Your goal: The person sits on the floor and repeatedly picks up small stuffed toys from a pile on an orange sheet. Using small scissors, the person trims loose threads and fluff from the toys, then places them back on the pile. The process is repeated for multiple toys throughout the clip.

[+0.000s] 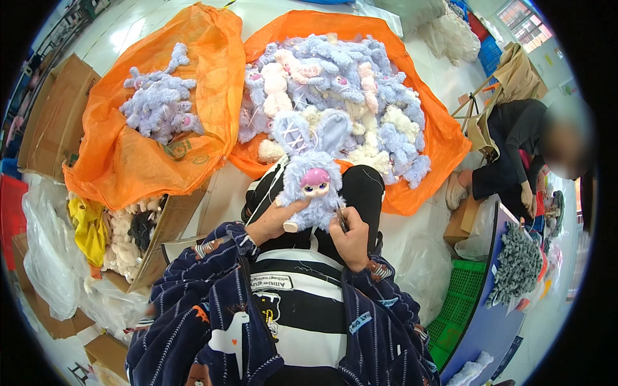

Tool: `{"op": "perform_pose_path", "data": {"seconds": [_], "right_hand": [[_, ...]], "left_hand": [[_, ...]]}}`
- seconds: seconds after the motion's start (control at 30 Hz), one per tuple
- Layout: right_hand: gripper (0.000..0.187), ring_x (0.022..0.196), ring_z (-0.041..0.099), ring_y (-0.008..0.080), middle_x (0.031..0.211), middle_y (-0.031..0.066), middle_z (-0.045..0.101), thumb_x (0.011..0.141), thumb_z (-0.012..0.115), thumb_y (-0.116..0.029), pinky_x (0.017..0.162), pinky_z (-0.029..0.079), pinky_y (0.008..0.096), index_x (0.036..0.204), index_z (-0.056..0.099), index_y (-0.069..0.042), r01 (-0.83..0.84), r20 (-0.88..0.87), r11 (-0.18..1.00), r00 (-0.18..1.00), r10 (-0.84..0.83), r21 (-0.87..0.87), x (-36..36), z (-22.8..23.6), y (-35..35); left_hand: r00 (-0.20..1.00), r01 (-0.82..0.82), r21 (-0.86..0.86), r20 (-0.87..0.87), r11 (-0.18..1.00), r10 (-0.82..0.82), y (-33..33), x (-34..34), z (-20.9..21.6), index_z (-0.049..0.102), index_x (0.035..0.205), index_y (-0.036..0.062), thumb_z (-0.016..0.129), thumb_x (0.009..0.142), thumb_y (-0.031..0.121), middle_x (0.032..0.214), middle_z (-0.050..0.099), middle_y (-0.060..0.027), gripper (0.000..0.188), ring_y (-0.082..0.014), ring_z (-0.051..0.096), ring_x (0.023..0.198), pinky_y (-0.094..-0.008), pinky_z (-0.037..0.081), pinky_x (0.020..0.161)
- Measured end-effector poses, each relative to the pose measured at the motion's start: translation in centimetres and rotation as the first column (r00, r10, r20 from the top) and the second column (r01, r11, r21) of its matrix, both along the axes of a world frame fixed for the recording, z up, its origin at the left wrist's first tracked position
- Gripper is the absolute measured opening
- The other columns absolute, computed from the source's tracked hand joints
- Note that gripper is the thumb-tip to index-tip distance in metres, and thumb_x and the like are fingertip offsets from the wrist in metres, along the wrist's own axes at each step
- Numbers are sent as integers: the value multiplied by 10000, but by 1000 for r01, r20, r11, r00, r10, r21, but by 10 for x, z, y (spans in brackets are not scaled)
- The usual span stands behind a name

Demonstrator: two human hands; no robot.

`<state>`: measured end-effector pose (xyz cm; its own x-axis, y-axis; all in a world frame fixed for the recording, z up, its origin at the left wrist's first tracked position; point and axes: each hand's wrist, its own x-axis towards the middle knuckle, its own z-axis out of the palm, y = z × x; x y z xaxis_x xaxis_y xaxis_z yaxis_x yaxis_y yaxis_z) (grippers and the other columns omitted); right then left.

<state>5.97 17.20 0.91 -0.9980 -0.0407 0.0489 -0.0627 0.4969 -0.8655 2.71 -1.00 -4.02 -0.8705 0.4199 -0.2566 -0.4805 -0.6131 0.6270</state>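
Note:
A lilac plush doll [314,183] with long ears and a pink-topped face sits upright over my lap. My left hand [278,220] is closed around its lower left side, the thumb on its body. My right hand [351,238] is closed on a small dark pointed tool [343,222], its tip against the doll's lower right side. The tool's exact kind is partly hidden by my fingers. Just beyond the doll, a big heap of lilac and cream plush pieces [367,71] lies on an orange sack [444,151].
To the left, another orange sack [151,170] bears a smaller lilac plush pile [161,106]. Cardboard boxes [58,116] flank it. A green crate [460,289] stands at the right beside a blue-topped table [479,321]. A seated person [508,148] is at the far right.

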Motion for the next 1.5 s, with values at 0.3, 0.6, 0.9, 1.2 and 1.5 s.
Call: {"op": "perform_pose_path", "data": {"seconds": [0.3, 0.6, 0.9, 1.2, 1.5], "right_hand": [[165, 686, 547, 66, 787, 19, 600, 837, 613, -79, 607, 435, 199, 965, 581, 19, 75, 200, 931, 980, -2, -358, -4, -2, 5], [123, 636, 544, 86, 716, 50, 596, 826, 614, -41, 596, 440, 210, 936, 600, 11, 280, -145, 960, 949, -280, -20, -31, -20, 41], [108, 542, 501, 138, 656, 59, 544, 819, 547, 19, 521, 400, 247, 911, 602, -3, 369, -267, 911, 911, -316, 183, -44, -44, 69], [167, 501, 369, 63, 614, 21, 459, 931, 445, -151, 454, 258, 190, 911, 535, -13, 497, -64, 863, 862, -503, -88, -59, -42, 61], [140, 393, 347, 90, 493, 59, 451, 882, 431, -105, 397, 249, 215, 812, 496, -2, 492, -2, 856, 867, -499, -159, -80, -44, 64]], "left_hand": [[818, -496, 401, -79, 770, 569, -110, -36, 34, 362, 1321, 71, 562, 876, 263, 1293, 462, -125, 525, -274, 465, 1178, -426, 397, 983], [938, -345, -376, -153, 860, 310, -131, -109, -43, 582, 1094, 66, 466, 928, 372, 1086, 615, -61, 368, -205, 576, 1001, -346, 468, 828], [833, -161, -971, -230, 177, -503, -83, -153, -231, 585, 1058, 13, 499, 878, 227, 1014, 611, -206, 292, -311, 597, 924, -361, 464, 780], [808, 324, -898, 98, 299, -580, -86, -183, -291, 626, 850, 9, 528, 844, 260, 691, 611, -97, 269, -185, 582, 588, -333, 477, 554], [898, 117, -529, 419, 841, 139, -15, -293, -288, 310, 1312, 66, 581, 858, 266, 1197, 456, -121, 566, -231, 523, 1006, -385, 500, 762]]}}
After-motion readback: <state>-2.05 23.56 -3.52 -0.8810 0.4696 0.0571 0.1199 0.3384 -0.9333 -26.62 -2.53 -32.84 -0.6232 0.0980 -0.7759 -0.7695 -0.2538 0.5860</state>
